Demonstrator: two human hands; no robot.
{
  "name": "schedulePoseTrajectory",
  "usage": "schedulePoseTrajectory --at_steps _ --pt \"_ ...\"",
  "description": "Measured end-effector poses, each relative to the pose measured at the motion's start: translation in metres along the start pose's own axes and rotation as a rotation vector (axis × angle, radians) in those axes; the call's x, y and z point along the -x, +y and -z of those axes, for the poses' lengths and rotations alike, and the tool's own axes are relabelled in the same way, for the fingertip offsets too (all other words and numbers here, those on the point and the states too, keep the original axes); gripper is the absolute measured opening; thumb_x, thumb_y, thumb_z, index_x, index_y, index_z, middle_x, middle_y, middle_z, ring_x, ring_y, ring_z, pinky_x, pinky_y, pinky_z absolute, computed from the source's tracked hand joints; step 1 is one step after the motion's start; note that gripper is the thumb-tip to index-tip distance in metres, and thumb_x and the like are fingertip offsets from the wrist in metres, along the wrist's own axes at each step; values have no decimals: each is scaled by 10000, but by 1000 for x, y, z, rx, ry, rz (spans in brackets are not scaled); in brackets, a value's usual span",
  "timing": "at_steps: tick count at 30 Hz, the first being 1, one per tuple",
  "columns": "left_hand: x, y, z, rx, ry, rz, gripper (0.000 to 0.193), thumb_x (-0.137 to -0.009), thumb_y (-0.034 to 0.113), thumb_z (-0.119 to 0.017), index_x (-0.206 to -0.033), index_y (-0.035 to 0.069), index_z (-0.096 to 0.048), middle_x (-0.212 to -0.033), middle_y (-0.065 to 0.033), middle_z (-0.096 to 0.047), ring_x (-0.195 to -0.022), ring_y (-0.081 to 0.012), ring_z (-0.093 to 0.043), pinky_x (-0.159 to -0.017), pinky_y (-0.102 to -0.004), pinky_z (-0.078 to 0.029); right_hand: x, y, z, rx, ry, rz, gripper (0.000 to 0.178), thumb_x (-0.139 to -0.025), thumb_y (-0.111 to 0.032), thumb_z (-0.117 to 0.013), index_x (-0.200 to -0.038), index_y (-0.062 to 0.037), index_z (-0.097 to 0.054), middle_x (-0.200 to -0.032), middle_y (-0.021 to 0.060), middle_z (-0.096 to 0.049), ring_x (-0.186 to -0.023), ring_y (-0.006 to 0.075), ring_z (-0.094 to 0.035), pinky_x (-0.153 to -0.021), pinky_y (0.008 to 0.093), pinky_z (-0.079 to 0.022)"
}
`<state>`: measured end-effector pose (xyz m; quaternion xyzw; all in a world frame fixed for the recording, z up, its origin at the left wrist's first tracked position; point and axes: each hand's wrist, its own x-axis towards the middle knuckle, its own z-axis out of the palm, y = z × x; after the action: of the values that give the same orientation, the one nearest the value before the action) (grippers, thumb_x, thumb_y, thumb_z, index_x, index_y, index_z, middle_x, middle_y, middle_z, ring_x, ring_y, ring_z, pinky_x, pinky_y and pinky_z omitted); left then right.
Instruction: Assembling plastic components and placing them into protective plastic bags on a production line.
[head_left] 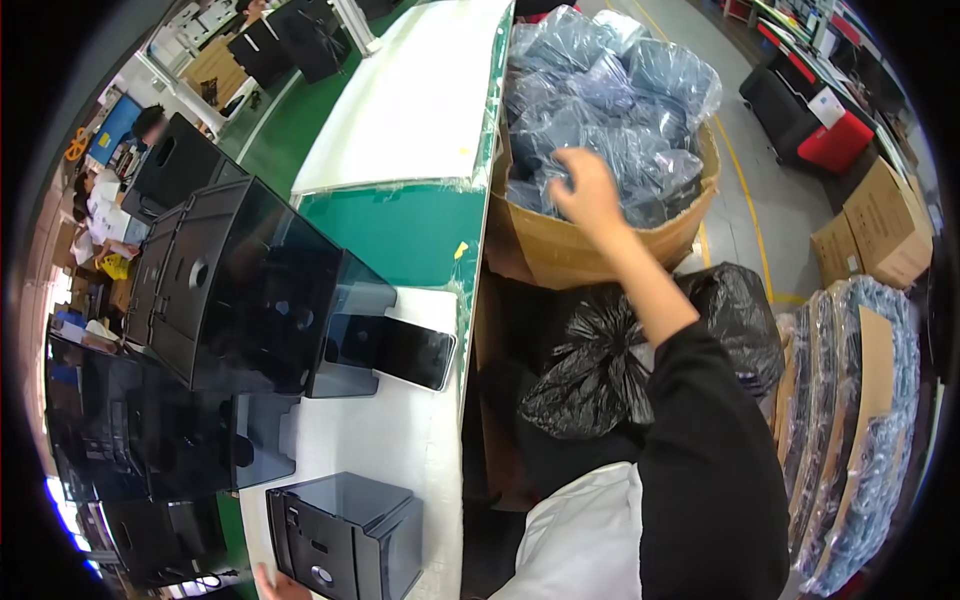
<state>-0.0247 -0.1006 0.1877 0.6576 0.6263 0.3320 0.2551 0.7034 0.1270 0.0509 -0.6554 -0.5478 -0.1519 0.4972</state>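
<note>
My right hand reaches over a large cardboard box full of dark parts in clear plastic bags. Its fingers are apart and slightly curled, and nothing shows in them. At the lower edge, my left hand is only partly visible beside a dark, see-through plastic container on the white-covered bench. Its visible fingers are apart; whether they touch the container I cannot tell.
Larger dark containers stand along the bench's left side. A phone lies next to them. Black plastic bags sit below the cardboard box. Wrapped stacks and cartons are at the right. People work at the far left.
</note>
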Motion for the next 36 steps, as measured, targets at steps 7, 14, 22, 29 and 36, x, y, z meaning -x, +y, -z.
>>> schedulePoseTrajectory --at_steps 7,14,22,29,36 --pt "5 18 -42 205 235 -108 421 -710 -136 -665 -993 94 -455 -1032 -44 -533 -955 -152 -529 -885 -256 -409 -18 166 -20 648 -430 -328 678 -700 -252 -750 -1287 -107 -443 -1293 118 -515 -1249 333 -425 -990 482 -362" --pt "72 -89 78 64 965 7 376 -812 -30 -610 -1161 49 -494 -969 -44 -597 -877 -127 -547 -746 -226 -425 -34 118 -12 72 -276 -81 226 -745 -132 -703 -880 0 -578 -813 168 -641 -760 343 -625 -700 395 -474" --pt "83 -97 28 -467 1338 385 392 -800 182 -739 -1127 6 -614 -1038 -112 -631 -927 -232 -573 -840 -330 -465 -31 7 68 -1047 -272 -390 98 -870 -137 -594 -886 -42 -606 -810 -25 -600 -739 66 -549 -666 218 -430" --pt "24 54 -116 132 812 8 206 -893 68 -580 -1053 -48 -637 -1016 -80 -644 -922 -149 -590 -813 -267 -481 78 -227 43 -1817 -1149 -1151 309 -943 -268 -533 -1070 4 -606 -884 116 -656 -809 160 -655 -701 331 -568" --pt "28 87 -231 925 -45 -63 138 -826 -32 -548 -909 -53 -657 -899 -72 -665 -801 -149 -617 -694 -259 -482 148 -260 0 -1909 -1619 -938 404 -964 -214 -494 -1308 -4 -467 -1205 125 -574 -1113 181 -554 -962 277 -450"
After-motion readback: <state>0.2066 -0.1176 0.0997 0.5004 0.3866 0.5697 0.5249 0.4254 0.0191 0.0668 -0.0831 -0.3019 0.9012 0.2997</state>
